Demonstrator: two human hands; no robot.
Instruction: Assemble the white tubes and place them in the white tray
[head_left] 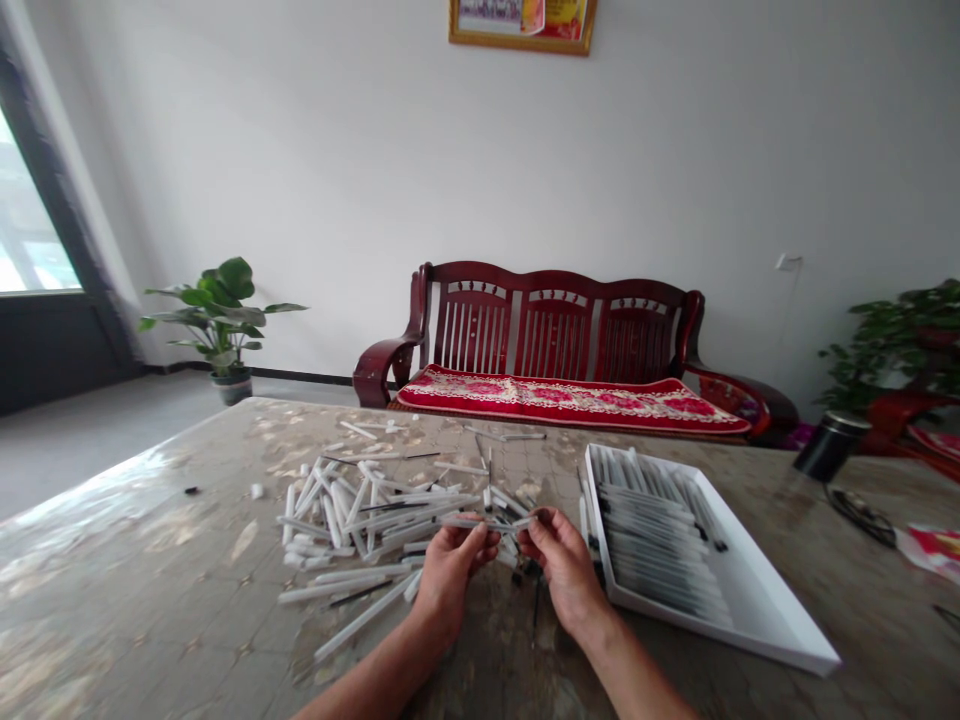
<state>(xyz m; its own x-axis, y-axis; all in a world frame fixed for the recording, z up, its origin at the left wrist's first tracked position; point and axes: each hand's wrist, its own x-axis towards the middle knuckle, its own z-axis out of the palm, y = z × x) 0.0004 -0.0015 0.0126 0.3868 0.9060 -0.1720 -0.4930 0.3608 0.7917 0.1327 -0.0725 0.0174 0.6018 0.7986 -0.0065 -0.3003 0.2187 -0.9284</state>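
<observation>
We hold a slim tube (pixel 504 525) above the table (pixel 210 620), between our two hands: the left hand (pixel 448 562) pinches it toward one end, and the right hand (pixel 562 562) has its fingertips closed on the other. Under and left of our hands lies a loose heap of whitish tubes (pixel 334 510), with thin dark pieces among them. Just right of our right hand sits a shallow white box (pixel 784 610), partly filled with rows of similar sticks (pixel 652 535).

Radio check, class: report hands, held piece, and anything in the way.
Left hand, right hand: both pinching. Slim tube: held between them. Loose tubes: crowding left hand. White tray: beside right hand.
</observation>
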